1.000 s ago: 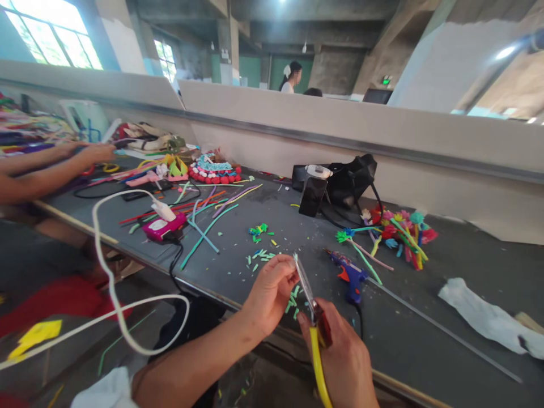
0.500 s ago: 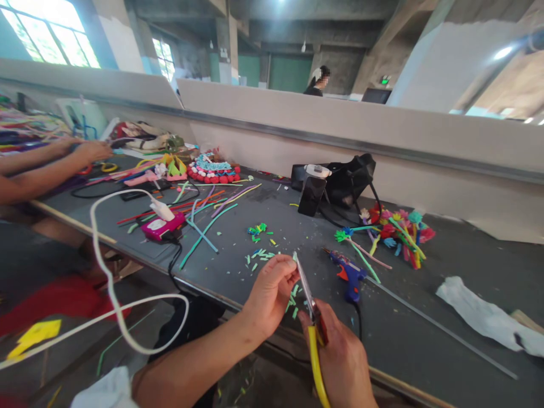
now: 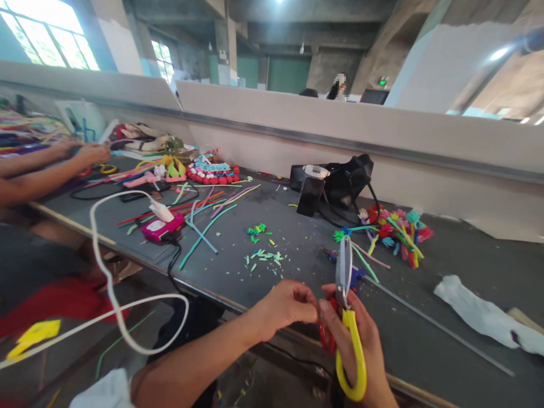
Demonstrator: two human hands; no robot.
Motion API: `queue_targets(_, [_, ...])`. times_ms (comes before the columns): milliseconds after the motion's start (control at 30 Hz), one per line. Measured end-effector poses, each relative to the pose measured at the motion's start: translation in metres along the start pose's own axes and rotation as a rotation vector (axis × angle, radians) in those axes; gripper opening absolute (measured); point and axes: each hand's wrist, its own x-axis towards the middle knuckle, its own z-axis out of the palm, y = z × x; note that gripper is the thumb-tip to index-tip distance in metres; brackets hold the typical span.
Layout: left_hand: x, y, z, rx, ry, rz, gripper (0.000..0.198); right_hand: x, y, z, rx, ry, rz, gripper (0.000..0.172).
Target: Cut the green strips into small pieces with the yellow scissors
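Note:
My right hand (image 3: 361,345) grips a pair of scissors (image 3: 343,266) with yellow handles. Their closed blades point up and away over the grey table (image 3: 272,226). My left hand (image 3: 287,306) is curled tight right beside the scissor handles and touches my right thumb; I see nothing between its fingers. Small green cuttings (image 3: 263,258) lie scattered on the table just beyond my left hand. A blue glue gun (image 3: 357,276) lies behind the blades, mostly hidden by them.
A bunch of colourful craft flowers (image 3: 395,229) lies at the right, behind it a black bag (image 3: 348,178) and a propped phone (image 3: 309,195). A white cloth (image 3: 480,314) lies far right. Long coloured stems (image 3: 208,218), a pink charger (image 3: 164,226) and a co-worker's arms (image 3: 51,164) are at the left.
My right hand has swung the scissors from leaning left to pointing upright and moved right. My left hand has dropped from the blade tip to the handles and closed.

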Motion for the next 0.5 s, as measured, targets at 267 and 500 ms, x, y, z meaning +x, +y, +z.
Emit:
queue_targets(267, [-0.010,0.001,0.006,0.540,0.150,0.428,0.009,0.001,-0.003,0.001,0.008,0.057,0.008,0.044])
queue_targets(500, [-0.013,-0.002,0.008,0.775,0.181,0.770,0.015,0.000,-0.014,0.004,0.054,0.059,0.001,0.040])
